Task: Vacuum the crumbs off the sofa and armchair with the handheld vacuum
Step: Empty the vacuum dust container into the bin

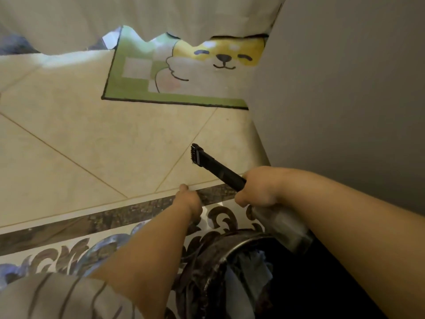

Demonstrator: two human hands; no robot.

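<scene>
At near left, a grey sleeve with dark stripes (57, 295), the bare forearm reaching forward from it. Beyond, a floor of pale beige tiles (80, 134) with thin diagonal joints, edged near by a dark brown band and a white strip of brown scrollwork (69, 252). Hanging across the far side, a pale cream curtain (138, 17) with a wavy lower hem. Below that hem, a green-bordered rectangular mat showing a smiling yellow cartoon dog (174, 77), lying flat on the tiles.

In the middle, the left hand (188, 201) seen from the back, fingers curled under; whether anything is held there cannot be told. Just right and nearer, a dark round bin with a metal rim (220, 268), light crumpled material inside.

Right of the left hand, the right hand (259, 189), fingers wrapped tight round a handheld vacuum with a clear grey body (282, 226). Jutting from the fist toward the far left, the vacuum's slim black nozzle with a brush tip (213, 164), held in the air over the tiles, apart from the mat. At far right, a plain grey wall (345, 88).
</scene>
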